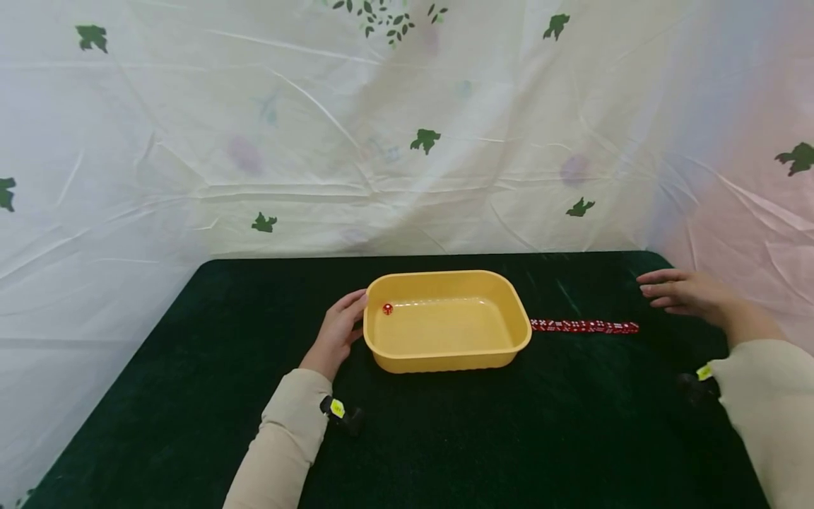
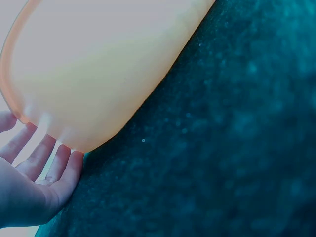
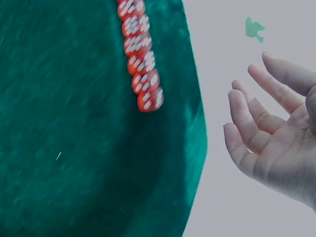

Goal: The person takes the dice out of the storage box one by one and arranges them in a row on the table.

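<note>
A yellow plastic basin (image 1: 445, 360) stands on the dark green cloth, with a single red die (image 1: 388, 309) inside near its left wall. My left hand (image 1: 337, 332) touches the basin's left side; in the left wrist view the fingertips (image 2: 61, 153) lie against its outer wall, fingers fairly straight. To the right of the basin runs a row of red dice (image 1: 585, 326) with white pips, its left end reaching the basin's edge. Beyond the row's right end my right hand (image 1: 687, 293) hovers, holding nothing, its fingers loosely bent in the right wrist view.
The table under the green cloth (image 1: 509, 438) ends at a far edge just behind the basin. A pale curtain (image 1: 318, 141) with green leaf prints hangs behind it and along both sides. Each wrist carries a small black camera.
</note>
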The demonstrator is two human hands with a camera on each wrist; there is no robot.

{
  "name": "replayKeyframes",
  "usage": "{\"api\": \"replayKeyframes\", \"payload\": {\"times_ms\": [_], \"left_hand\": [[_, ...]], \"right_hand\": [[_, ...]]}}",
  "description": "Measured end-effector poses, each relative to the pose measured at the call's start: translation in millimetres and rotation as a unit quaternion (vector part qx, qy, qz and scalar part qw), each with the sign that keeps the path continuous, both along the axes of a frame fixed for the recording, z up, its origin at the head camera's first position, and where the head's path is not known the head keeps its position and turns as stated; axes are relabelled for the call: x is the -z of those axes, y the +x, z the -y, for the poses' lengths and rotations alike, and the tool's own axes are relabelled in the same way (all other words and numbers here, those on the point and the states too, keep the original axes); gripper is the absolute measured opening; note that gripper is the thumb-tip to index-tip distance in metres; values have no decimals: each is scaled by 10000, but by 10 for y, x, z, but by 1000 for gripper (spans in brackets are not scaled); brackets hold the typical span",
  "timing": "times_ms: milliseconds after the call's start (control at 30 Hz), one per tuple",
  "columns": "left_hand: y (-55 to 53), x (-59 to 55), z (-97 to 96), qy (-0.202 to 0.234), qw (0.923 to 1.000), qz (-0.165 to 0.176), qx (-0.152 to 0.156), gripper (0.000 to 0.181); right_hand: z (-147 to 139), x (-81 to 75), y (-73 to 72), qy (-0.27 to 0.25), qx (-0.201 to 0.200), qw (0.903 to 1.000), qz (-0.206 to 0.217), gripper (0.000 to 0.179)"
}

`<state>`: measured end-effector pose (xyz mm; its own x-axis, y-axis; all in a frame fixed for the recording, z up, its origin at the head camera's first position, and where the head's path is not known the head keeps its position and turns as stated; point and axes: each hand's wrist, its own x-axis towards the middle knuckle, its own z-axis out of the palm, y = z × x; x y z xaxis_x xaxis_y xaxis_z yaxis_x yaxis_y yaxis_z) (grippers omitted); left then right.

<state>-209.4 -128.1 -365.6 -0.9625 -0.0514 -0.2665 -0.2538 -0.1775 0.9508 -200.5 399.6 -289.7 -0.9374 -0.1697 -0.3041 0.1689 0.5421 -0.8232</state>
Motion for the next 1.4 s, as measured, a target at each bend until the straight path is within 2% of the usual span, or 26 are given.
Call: {"api": "replayKeyframes", "payload": {"times_ms": [300, 533, 733, 1067, 1233, 1400], "left_hand": [[4, -17, 4, -17, 10000, 27, -2, 31], [3, -13, 28, -52, 10000, 24, 2, 32], [18, -9, 40, -65, 10000, 29, -16, 31], [21, -13, 20, -76, 10000, 24, -58, 31], [14, -10, -15, -56, 10000, 18, 12, 32], [13, -9, -19, -58, 10000, 20, -44, 32]], "right_hand": [[370, -251, -192, 160, -156, 9993, -306, 14], [736, -405, -334, 607, -383, 9958, -561, 59], [1067, -506, -434, 717, -377, 9935, -804, 65], [1503, -597, -548, 612, -316, 9925, -1010, 63], [1705, -553, -586, 537, -208, 9927, -1057, 55], [1990, -488, -653, 313, -240, 9942, -1000, 49]]}}
